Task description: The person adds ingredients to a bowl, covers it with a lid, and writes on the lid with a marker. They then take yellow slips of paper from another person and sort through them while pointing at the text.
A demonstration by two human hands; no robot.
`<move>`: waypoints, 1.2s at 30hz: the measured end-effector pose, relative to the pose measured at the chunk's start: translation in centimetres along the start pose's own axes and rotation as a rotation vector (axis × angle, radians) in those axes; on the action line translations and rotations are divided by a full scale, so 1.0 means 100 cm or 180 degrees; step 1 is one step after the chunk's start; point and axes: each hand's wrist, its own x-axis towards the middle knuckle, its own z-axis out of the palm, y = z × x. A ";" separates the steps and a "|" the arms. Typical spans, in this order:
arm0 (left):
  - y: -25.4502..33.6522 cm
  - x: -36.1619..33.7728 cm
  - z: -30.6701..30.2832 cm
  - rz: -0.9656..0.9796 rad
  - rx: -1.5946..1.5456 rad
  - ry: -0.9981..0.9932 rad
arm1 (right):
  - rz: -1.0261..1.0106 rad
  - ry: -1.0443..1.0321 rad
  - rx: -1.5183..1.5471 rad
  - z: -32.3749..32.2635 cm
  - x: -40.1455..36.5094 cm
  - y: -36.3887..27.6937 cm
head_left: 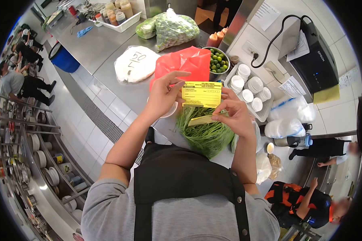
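A yellow printed card [201, 94] is held up in front of a red plastic bag [182, 63]. My left hand [167, 93] is at the card's left edge, with thumb and fingers pinched on it. On the right side, my right hand [234, 111] is closed on the card's right edge and on a second yellow slip [200, 120], seen nearly edge-on below. Under both hands lies a clear bag of long green beans [207, 138]. A white round package marked 50 [136, 63] sits left of the red bag.
Limes in a steel bowl [217, 61] and a white basket of lidded cups [262, 115] stand at the right. Bagged green vegetables [176, 30] and a sauce basket [124, 25] are farther back. People stand at both sides; a blue barrel [63, 58] is at left.
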 end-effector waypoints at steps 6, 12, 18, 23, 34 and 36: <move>0.018 -0.012 0.001 0.0149 0.0285 -0.0047 | -0.0014 0.0002 -0.0373 0.002 0.001 -0.009; 0.026 -0.019 0.003 0.0165 0.0011 0.0137 | -0.0049 0.0012 -0.0446 0.005 -0.003 -0.012; 0.023 -0.018 0.002 0.0144 0.0096 0.0144 | -0.0226 0.0106 -0.0567 0.008 -0.006 -0.026; 0.023 -0.021 0.007 0.0159 0.0175 0.0129 | -0.0259 0.0166 -0.0453 0.008 -0.006 -0.025; 0.034 -0.026 0.013 0.0061 0.0003 0.0164 | -0.0010 0.0345 0.0073 0.007 -0.008 -0.018; 0.033 -0.026 0.012 0.0091 -0.0002 0.0147 | 0.0011 0.0315 0.0090 0.007 -0.009 -0.019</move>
